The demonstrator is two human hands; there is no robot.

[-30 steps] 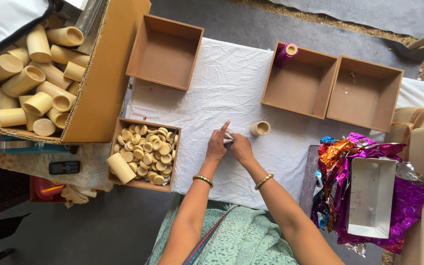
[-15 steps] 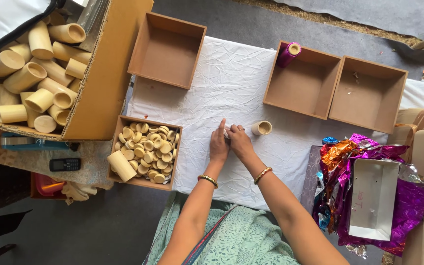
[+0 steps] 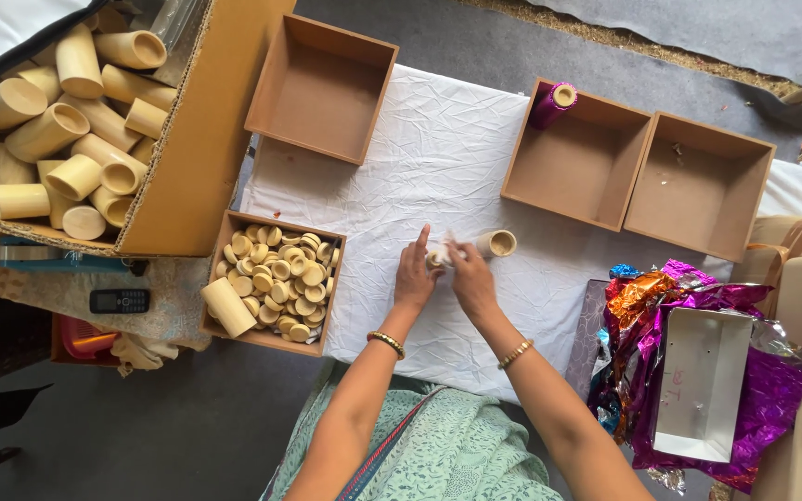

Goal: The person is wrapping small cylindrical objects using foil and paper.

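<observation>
the box of discs sits at the table's left edge, left of both hands — a short tube lies just right of them. two open boxes stand side by side behind it, a carton of tubes far left.

Both hands, left hand and right hand, meet over the white-covered bench, pinching a small pale piece just beside a short bamboo tube.
</observation>
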